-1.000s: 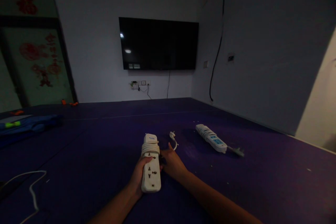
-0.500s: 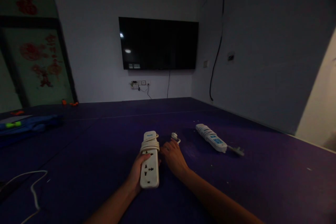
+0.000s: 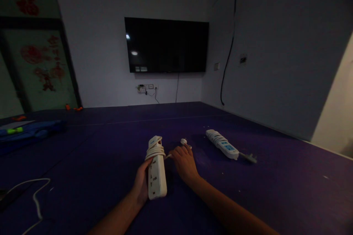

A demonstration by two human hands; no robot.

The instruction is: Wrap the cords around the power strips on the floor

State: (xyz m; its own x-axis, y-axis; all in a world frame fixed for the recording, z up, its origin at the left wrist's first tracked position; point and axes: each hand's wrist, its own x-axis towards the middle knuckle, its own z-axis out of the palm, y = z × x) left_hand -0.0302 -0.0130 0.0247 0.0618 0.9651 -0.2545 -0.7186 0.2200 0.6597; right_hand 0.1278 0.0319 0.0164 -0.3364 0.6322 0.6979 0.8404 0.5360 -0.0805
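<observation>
My left hand (image 3: 142,180) is closed round the side of a white power strip (image 3: 157,178), which is tilted and has its sockets facing up. Several turns of white cord (image 3: 155,151) wrap the strip's far part. To the right, my right hand (image 3: 183,161) grips a stretch of that cord, its fingers curled and the fingertips mostly hidden. The plug (image 3: 184,141) sticks out just beyond those fingers. Farther right, a second white power strip (image 3: 227,149) with blue socket panels lies on the purple surface, cord wound round it and its plug (image 3: 250,158) at the near end.
The purple surface (image 3: 110,172) spreads to the walls. A loose white cable (image 3: 35,198) lies at the near left, blue cloth (image 3: 38,130) farther back. A television (image 3: 167,46) hangs on the far wall, and a dark cable (image 3: 227,62) dangles by the right wall.
The power strip in my left hand has rolled to show more of its right side. My right hand has shifted slightly right, and a length of cord now shows between strip and hand.
</observation>
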